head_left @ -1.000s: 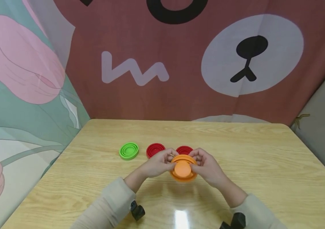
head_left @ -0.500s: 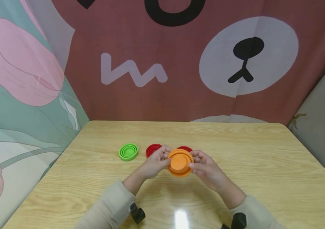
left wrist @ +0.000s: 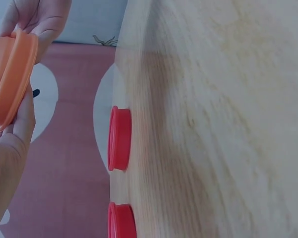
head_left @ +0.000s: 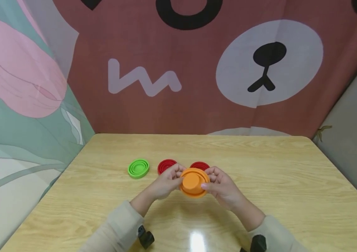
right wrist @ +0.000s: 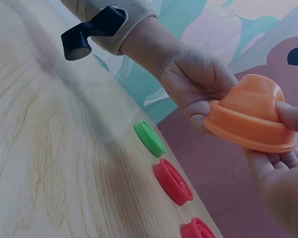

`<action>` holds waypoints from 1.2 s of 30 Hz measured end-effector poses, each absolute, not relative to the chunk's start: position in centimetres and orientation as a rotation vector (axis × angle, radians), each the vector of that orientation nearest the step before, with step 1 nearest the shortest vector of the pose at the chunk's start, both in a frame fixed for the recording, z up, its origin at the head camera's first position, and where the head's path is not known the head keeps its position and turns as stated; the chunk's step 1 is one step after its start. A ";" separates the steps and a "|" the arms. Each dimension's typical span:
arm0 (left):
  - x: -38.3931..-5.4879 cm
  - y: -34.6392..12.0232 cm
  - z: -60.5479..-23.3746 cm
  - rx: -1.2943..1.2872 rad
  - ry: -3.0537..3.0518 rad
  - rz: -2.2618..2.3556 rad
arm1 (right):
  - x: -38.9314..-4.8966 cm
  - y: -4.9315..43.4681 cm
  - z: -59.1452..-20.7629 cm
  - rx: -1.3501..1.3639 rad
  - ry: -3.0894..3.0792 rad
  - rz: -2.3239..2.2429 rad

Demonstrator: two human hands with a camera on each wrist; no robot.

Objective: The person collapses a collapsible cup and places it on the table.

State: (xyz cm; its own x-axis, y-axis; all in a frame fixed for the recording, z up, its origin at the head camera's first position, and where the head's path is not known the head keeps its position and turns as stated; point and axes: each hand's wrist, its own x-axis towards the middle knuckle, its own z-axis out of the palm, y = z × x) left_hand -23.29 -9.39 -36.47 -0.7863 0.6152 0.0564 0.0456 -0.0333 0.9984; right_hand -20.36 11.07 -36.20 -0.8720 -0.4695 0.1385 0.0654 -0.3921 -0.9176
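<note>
An orange collapsible cup (head_left: pixel 192 182) is held above the table between both hands, its round base turned toward the head camera. The left hand (head_left: pixel 165 183) pinches its left rim, thumb on the near side. Opposite it, the right hand (head_left: pixel 223 190) grips the other edge, its thumb pressing beside the base. From the right wrist view, the middle of the orange cup (right wrist: pixel 258 91) bulges out unevenly past its wide rim. Behind the hands lie two flattened red collapsible cups, one left (head_left: pixel 165 166) and one right (head_left: pixel 199 165), both partly hidden in the head view.
A flattened green collapsible cup (head_left: pixel 138 168) lies left of the red ones, in the same row. All three rest on a wood-grain table (head_left: pixel 276 175). A printed curtain (head_left: pixel 134 112) hangs behind the table's far edge. Small black cameras (head_left: pixel 145 238) sit at the wrists.
Both hands keep their hold on the orange cup. It lifts slightly, then lowers a little, and tilts so its base slants. The head view has shifted slightly.
</note>
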 end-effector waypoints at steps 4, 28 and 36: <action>-23.3 -9.4 -36.4 0.717 1.840 1.871 | -20.3 11.0 -36.1 -0.512 1.613 -2.292; -23.7 -8.8 -36.3 0.628 1.521 2.001 | -20.5 11.5 -36.3 -0.407 1.679 -2.235; -23.6 -8.6 -35.9 0.580 1.416 2.137 | -20.6 12.0 -36.8 -0.511 1.534 -2.284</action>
